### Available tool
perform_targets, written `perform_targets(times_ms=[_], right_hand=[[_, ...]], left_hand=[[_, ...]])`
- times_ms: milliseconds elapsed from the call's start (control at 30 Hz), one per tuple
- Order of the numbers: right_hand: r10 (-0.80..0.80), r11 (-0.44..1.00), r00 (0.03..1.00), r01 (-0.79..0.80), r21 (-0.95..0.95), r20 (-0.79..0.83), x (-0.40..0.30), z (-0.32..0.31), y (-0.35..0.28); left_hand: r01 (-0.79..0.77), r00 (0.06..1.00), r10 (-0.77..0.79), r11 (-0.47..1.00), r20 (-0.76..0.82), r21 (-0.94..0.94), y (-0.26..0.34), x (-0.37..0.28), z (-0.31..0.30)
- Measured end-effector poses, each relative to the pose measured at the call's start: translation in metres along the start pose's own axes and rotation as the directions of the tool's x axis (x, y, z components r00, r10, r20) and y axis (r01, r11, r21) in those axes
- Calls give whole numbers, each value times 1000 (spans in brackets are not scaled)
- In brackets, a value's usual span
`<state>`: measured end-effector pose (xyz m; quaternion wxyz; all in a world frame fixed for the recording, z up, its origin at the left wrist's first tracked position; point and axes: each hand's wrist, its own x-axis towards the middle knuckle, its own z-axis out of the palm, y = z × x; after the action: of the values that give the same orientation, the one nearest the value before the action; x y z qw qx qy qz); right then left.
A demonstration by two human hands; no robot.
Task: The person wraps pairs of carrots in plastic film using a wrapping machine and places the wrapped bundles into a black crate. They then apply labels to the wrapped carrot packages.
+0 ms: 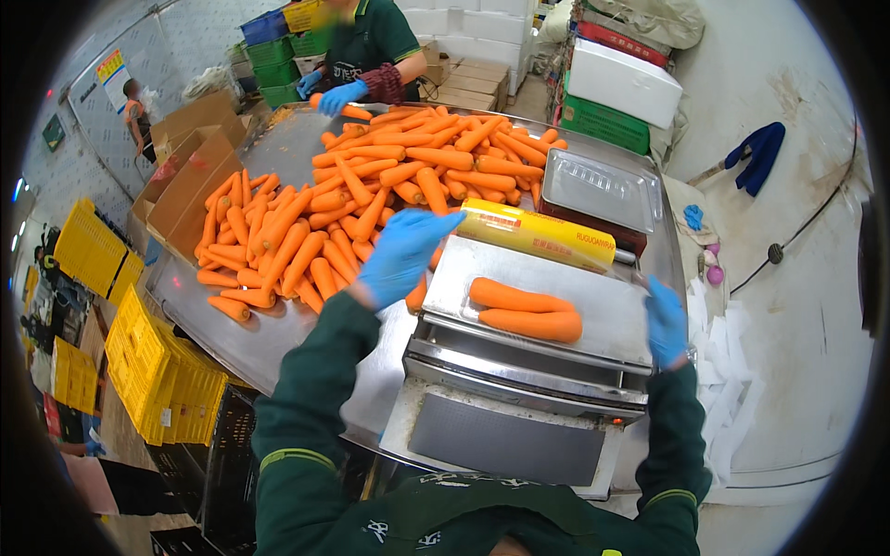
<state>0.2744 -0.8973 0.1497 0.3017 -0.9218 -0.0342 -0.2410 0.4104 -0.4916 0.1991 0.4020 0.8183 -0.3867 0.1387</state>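
Two carrots point(532, 324) lie side by side on the metal top of a film-wrapping machine point(445, 285). Behind them a yellow-printed roll of wrapping film point(535, 235) rests across the machine. My left hand point(407, 257), in a blue glove, is at the roll's left end with its fingers pointing towards it. At the machine's right edge is my right hand point(664, 320), also blue-gloved and blurred. Whether either hand pinches clear film cannot be made out. The machine's dark heating plate point(507, 439) faces me, with a small orange light beside it.
A large carrot pile point(389, 174) covers much of the steel table point(375, 368). Across it a co-worker point(368, 48) in blue gloves holds a carrot. A scale point(598, 187) stands behind the roll. Cardboard boxes point(188, 174) and yellow crates point(160, 375) flank the table's left side.
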Motion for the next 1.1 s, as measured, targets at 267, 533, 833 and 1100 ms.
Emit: perform_targets(times_ms=[267, 533, 833, 1100], right_hand=[[-49, 944, 824, 223, -243, 564, 0, 90, 59], [327, 620, 675, -682, 389, 661, -23, 72, 45], [334, 164, 457, -889, 427, 824, -121, 25, -28], [377, 9, 296, -949, 316, 878, -177, 59, -22]], left_hand=[[35, 872, -166, 960, 461, 278, -130, -38, 123], [775, 622, -549, 325, 559, -542, -91, -54, 113], [805, 553, -425, 50, 716, -592, 0, -155, 46], [835, 314, -312, -358, 897, -418, -21, -225, 87]])
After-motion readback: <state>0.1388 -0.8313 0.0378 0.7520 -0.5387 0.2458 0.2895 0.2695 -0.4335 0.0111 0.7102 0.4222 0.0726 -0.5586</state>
